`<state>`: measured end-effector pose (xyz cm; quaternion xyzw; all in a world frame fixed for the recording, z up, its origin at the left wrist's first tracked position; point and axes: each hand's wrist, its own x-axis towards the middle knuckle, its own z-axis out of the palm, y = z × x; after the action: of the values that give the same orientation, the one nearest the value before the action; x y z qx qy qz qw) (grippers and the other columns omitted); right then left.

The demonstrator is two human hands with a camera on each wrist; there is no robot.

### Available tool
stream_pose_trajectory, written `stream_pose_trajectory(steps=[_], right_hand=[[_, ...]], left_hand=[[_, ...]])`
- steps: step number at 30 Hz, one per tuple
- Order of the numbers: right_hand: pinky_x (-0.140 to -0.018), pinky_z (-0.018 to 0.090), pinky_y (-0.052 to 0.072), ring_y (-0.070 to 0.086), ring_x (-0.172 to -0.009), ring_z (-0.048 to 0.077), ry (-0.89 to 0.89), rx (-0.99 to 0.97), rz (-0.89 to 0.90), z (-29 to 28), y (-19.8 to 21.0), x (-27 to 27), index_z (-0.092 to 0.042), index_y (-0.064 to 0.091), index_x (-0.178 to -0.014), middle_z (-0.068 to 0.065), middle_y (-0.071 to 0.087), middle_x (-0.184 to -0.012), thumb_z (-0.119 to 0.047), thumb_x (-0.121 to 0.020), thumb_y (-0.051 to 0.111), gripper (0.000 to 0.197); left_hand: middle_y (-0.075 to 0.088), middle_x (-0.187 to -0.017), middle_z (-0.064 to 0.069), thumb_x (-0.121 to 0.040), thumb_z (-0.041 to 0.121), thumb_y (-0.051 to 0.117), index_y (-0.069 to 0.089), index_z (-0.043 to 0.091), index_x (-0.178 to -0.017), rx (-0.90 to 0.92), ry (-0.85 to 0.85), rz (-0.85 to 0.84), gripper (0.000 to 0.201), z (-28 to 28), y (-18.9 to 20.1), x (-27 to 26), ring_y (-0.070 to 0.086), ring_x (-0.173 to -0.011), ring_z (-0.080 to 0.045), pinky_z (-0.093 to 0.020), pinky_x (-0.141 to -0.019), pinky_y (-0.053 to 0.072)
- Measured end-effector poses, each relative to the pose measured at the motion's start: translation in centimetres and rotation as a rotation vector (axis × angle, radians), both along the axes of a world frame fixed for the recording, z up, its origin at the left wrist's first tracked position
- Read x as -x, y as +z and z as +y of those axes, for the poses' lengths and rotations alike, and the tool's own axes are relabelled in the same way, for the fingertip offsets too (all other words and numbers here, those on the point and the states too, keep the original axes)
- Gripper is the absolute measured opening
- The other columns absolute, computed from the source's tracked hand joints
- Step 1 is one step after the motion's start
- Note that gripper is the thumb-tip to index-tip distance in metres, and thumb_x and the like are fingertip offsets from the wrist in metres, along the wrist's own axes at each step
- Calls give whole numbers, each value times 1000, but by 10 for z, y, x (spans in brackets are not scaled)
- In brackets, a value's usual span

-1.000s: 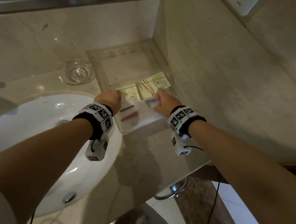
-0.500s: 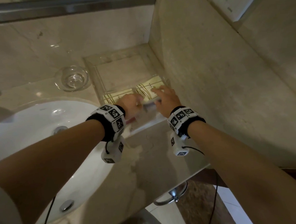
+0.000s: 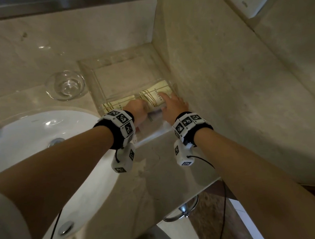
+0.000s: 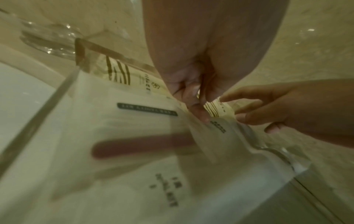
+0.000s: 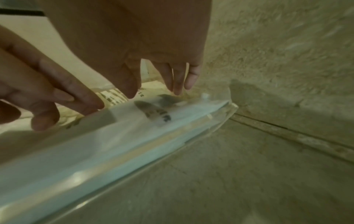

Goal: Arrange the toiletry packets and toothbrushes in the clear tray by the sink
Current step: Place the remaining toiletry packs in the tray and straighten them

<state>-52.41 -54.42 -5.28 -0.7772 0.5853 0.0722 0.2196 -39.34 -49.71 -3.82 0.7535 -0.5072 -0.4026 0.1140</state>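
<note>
The clear tray sits in the counter's corner against the right wall. Two yellow striped packets lie side by side across its middle. At its near end lie white toothbrush packets, one with a red toothbrush, one with a dark toothbrush. My left hand is over them, and its fingertips touch the edge of a white packet. My right hand is beside it with straight, spread fingers touching the packets near the tray's right wall. Neither hand grips anything.
A glass bowl stands left of the tray. The white sink fills the near left. The marble wall runs close along the tray's right side. A metal towel ring hangs below the counter's front edge.
Both hands have moved farther into the tray, toward the yellow packets. The left hand has shifted right from the tray's left edge onto the toothbrush packets.
</note>
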Motion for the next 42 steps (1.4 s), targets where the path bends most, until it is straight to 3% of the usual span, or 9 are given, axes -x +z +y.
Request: stream_pose_trajectory(steps=[8,11,15,19,24,27,31,35,42], right_hand=[[-104,44,27,34,-128,31,32,19,36,0,2,1,-36,29,-144,10,40,-142,-22,-92,47,57],[-105,44,27,33,-130,31,45,5,44,0,5,4,-34,29,-144,9,39,-144,-24,-92,47,56],[-105,43,31,37,-128,30,11,57,-55,2,10,9,-26,36,-141,7,44,-142,-16,-92,47,51],[-99,40,42,47,-116,26,-25,104,-185,7,14,18,-12,52,-122,8,53,-127,-12,-93,47,29],[-84,41,54,64,-87,28,-15,-78,-247,17,17,26,-7,60,-98,11,66,-94,-23,-92,54,18],[-87,42,53,64,-92,31,51,-134,-161,25,21,25,-8,64,-100,15,68,-99,-22,-94,49,21],[-90,37,51,62,-98,29,144,-108,-42,31,21,28,-9,65,-104,12,66,-108,-17,-94,45,24],[-88,35,48,60,-100,28,187,-49,-7,37,20,30,-9,65,-102,11,63,-109,-16,-94,44,23],[-73,30,41,50,-80,23,55,-22,1,53,23,33,-14,48,-83,6,53,-86,-22,-95,46,14]], left_hand=[[58,-121,-17,-93,7,40,47,14,-124,45,106,110,33,-1,0,0,62,-93,-31,-42,-87,53],[55,-128,-17,-96,15,37,37,13,-138,23,52,99,42,0,2,1,60,-109,-34,-37,-92,48],[54,-128,-15,-96,17,39,42,16,-134,55,62,123,38,-1,2,3,58,-107,-33,-33,-87,46],[53,-103,-7,-91,12,44,45,22,-101,127,77,97,14,4,-2,-4,50,-86,-24,-28,-71,36],[64,-103,-11,-86,10,55,63,8,-107,155,-27,9,22,10,2,-21,60,-100,-29,-25,-80,40],[65,-89,-3,-85,11,59,70,9,-100,97,-144,48,19,22,3,-27,57,-84,-14,-18,-82,42],[64,-58,8,-86,18,60,71,18,-87,-43,-348,75,11,38,1,-25,52,-44,2,-13,-67,43],[54,-60,16,-89,14,53,71,9,-98,6,-386,12,21,47,6,-22,48,-57,0,-17,-69,39],[60,-81,0,-83,16,66,67,4,-102,50,-297,12,23,67,8,-36,52,-75,-13,-21,-70,39]])
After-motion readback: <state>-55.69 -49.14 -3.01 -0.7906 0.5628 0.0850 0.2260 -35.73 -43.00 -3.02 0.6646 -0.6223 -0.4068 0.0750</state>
